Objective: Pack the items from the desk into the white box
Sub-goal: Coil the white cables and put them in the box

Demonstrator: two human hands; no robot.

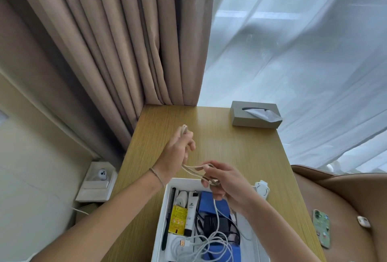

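Now, white box, lower centre: comb, tube, charger, cables.
Hands: left hand, right hand, fingers pinching cord.

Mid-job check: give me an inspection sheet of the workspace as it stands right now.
Surface: wooden desk, mostly bare beyond the box.
Job's things: white box at the near edge, holding a black comb, yellow packet, white tube, blue items, black adapter.
Clutter: grey tissue box far right; white round gadget beside the box.
Grippers: left hand and right hand both hold a beige cable, looping it above the box.
Cables: white cables loose in the box.
Surroundings: curtains, phone on a brown chair.
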